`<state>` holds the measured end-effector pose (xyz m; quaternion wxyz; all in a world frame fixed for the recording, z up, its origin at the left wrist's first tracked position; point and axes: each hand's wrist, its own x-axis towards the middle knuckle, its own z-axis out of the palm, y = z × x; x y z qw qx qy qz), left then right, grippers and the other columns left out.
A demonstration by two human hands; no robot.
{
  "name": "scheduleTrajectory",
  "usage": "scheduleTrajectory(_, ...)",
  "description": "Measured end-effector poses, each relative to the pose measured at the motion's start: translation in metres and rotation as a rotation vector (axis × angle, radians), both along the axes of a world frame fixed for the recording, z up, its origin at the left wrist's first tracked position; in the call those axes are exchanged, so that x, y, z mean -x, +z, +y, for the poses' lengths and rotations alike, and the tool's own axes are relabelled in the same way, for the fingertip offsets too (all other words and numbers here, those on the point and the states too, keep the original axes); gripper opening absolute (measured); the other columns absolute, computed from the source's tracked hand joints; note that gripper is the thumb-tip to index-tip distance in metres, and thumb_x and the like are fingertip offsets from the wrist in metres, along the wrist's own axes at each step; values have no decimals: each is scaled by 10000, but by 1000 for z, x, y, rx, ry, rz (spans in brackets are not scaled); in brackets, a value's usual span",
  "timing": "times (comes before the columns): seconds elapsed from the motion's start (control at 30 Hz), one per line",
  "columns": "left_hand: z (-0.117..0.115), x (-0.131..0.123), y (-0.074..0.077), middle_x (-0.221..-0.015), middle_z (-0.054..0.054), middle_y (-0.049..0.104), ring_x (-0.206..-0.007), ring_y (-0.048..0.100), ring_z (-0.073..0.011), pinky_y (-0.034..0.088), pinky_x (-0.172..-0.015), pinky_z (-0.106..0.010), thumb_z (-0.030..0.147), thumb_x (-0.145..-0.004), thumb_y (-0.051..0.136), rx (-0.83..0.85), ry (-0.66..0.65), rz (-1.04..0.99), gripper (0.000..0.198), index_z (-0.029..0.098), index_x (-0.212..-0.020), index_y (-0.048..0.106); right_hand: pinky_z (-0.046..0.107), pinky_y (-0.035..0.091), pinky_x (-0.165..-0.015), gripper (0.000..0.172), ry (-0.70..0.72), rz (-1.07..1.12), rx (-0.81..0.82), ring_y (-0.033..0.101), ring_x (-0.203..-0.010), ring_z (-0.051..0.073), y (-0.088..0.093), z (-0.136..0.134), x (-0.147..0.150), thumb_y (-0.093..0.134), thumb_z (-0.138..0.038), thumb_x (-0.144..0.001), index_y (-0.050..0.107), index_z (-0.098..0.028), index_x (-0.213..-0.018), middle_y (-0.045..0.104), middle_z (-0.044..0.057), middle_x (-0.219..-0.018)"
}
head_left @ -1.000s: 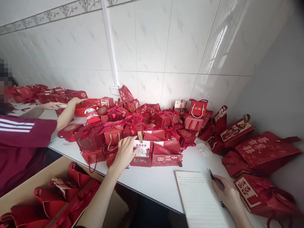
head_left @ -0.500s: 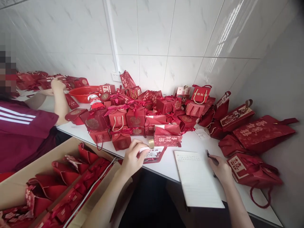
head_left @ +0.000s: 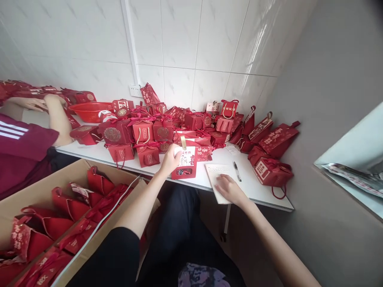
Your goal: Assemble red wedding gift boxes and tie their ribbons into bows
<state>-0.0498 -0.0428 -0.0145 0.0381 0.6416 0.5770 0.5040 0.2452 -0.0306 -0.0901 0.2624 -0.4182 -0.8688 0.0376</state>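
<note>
My left hand (head_left: 170, 160) pinches the top edge of a small red gift box (head_left: 184, 172) with a white printed front and a gold ribbon loop. The box stands upright at the table's front edge. My right hand (head_left: 229, 189) is over an open-paged notebook (head_left: 213, 169), its fingers stretched out and slightly blurred, with nothing seen in them. Small handwriting fills the top lines of the page. A black pen (head_left: 237, 171) lies on the table to the right of the notebook.
Stacked red gift boxes (head_left: 163, 131) line the back of the white table (head_left: 248, 185). Cardboard box (head_left: 110, 165) at left holds more red bags. Beyond are a red basin (head_left: 89, 113) and a co-worker's arm (head_left: 58, 119). A grey wall (head_left: 305, 175) bounds the right.
The pen has left my right hand and lies on the table; that hand has moved left onto the notebook. My left hand has tilted the gift box upright. The view has turned right.
</note>
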Motion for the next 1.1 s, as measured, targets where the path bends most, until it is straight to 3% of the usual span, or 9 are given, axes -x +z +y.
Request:
scheduleTrajectory(0.1, -4, -1, 4, -969, -63, 617, -928, 599, -211, 470, -841, -324, 215, -866, 456, 56, -2, 26, 61, 203, -924, 470, 431, 475, -956, 327, -33, -6, -25, 593, -1086, 293, -14, 14, 7, 466, -386, -873, 624, -150, -1036, 630, 165, -1166)
scheduleTrajectory(0.23, -12, 2, 15, -1036, -95, 627, -973, 602, -252, 469, -827, -360, 241, -874, 472, 156, -1, 92, 92, 202, -958, 468, 395, 499, -876, 287, -50, 24, -84, 629, -955, 266, -13, 26, 9, 420, -314, -885, 632, -139, -968, 668, 155, -1044)
scheduleTrajectory(0.4, -20, 3, 26, -1108, -153, 607, -1001, 600, -301, 473, -821, -411, 250, -870, 491, 273, 4, 169, 146, 179, -992, 455, 382, 467, -808, 326, -15, 63, -217, 610, -851, 251, -11, 17, 4, 330, -252, -910, 621, -160, -795, 665, 135, -852)
scheduleTrajectory(0.57, -21, 3, 31, -1164, -173, 579, -1003, 607, -293, 485, -815, -393, 268, -888, 465, 324, -4, 205, 181, 163, -1031, 433, 346, 438, -731, 184, 97, 30, -324, 581, -737, 218, -15, 11, 1, 474, -286, -830, 579, -180, -721, 644, 85, -748)
scheduleTrajectory(0.87, -9, 1, 26, -1153, -169, 579, -956, 620, -287, 494, -792, -401, 277, -896, 432, 321, -27, 204, 204, 168, -1068, 418, 312, 423, -693, 215, 30, -7, -438, 544, -689, 174, -24, 22, 1, 448, -178, -865, 545, -170, -674, 601, 59, -697)
scheduleTrajectory(1.1, 10, -1, 17, -1164, -164, 586, -1013, 612, -309, 481, -861, -458, 292, -884, 445, 258, -63, 143, 294, 159, -1146, 437, 286, 466, -672, 246, -60, -37, -465, 551, -664, 118, -31, 29, 0, 545, -298, -909, 555, -146, -715, 572, -12, -709)
